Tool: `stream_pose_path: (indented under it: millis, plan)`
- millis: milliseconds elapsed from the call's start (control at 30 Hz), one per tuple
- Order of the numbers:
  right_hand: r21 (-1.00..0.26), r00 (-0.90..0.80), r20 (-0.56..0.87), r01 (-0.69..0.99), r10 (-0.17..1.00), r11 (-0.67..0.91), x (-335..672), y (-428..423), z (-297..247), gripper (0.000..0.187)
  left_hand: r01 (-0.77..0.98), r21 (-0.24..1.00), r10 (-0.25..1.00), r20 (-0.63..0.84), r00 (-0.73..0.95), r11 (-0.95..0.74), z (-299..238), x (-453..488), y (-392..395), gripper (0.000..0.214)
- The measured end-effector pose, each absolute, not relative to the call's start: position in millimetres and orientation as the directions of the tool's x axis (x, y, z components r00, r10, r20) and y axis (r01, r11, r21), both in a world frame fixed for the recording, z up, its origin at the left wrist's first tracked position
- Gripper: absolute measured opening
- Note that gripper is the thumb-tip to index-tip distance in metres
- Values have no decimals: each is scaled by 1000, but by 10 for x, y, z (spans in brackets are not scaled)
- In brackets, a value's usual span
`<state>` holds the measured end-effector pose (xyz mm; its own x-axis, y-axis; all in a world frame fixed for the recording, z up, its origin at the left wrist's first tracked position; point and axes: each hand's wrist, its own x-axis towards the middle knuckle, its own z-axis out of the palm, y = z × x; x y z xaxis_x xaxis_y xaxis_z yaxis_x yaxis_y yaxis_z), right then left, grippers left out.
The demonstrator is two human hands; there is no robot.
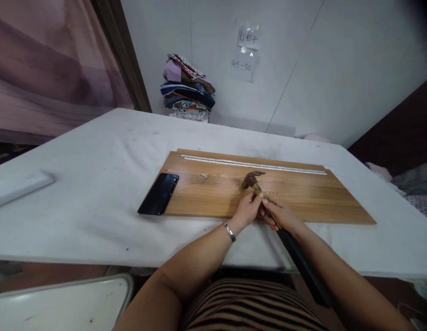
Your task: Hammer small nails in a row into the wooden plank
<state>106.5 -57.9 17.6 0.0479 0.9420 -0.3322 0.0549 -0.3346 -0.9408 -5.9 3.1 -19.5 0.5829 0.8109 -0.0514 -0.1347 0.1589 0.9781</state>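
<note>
A claw hammer (250,180) with a rusty brown head and a long handle, black at its lower end, slants over the wooden board (213,197). My right hand (281,214) is wrapped round its handle below the head. Right beside it, my left hand (247,209) has its fingers closed against the upper handle; whatever they may pinch is hidden. A short row of small dark nail points (271,192) shows on the board just right of the hammer head. Several loose nails (201,177) lie farther left on the board.
Two white measuring strips (251,164) run along the board's far side. A black phone (159,194) lies on its left end. The board rests on a white-covered table (96,184). Folded cloths (189,89) are stacked by the wall, and a white stool (61,303) stands at lower left.
</note>
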Motion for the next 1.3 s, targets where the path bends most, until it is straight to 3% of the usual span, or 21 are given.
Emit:
stream_pose_path:
  millis: [1300]
  plan:
    - [-947,54,-318,29,947,-320,1058,-581,179,36,-111,983,824,-58,563,145,-243,-25,46,42]
